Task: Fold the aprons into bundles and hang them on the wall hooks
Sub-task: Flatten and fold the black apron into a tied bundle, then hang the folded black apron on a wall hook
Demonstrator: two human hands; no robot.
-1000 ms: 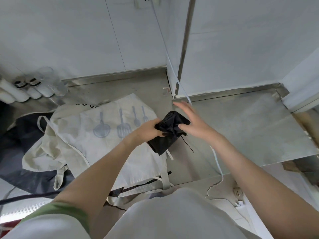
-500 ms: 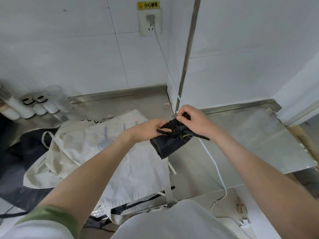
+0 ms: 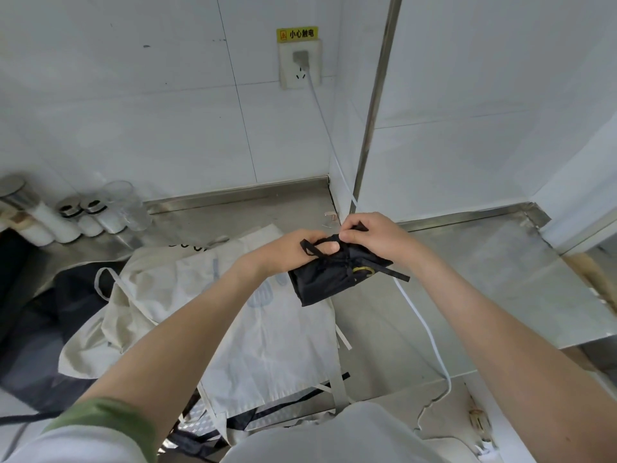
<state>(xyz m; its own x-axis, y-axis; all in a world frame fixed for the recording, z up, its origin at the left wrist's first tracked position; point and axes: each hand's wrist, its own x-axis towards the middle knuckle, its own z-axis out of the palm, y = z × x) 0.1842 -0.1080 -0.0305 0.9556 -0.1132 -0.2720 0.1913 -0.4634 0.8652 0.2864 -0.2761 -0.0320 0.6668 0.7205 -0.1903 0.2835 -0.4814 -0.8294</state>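
Both hands keep the black bundle (image 3: 329, 282) lifted just above the surface (image 3: 467, 279), near its back edge, probably to tie it. The left hand (image 3: 290, 250) grips the bundle's end and the right hand (image 3: 374, 237) pinches the strap (image 3: 312, 243). One bundle is made. One pale apron (image 3: 267, 335) lies spread below, over one dark apron (image 3: 33, 329).

Steel counter (image 3: 467, 279) carries a cream apron (image 3: 273, 345), a dark apron (image 3: 40, 329) and jars (image 3: 90, 218).

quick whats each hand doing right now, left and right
Left hand: closed, gripping the folded black apron bundle.
Right hand: closed, pinching the bundle's black strap at its top.
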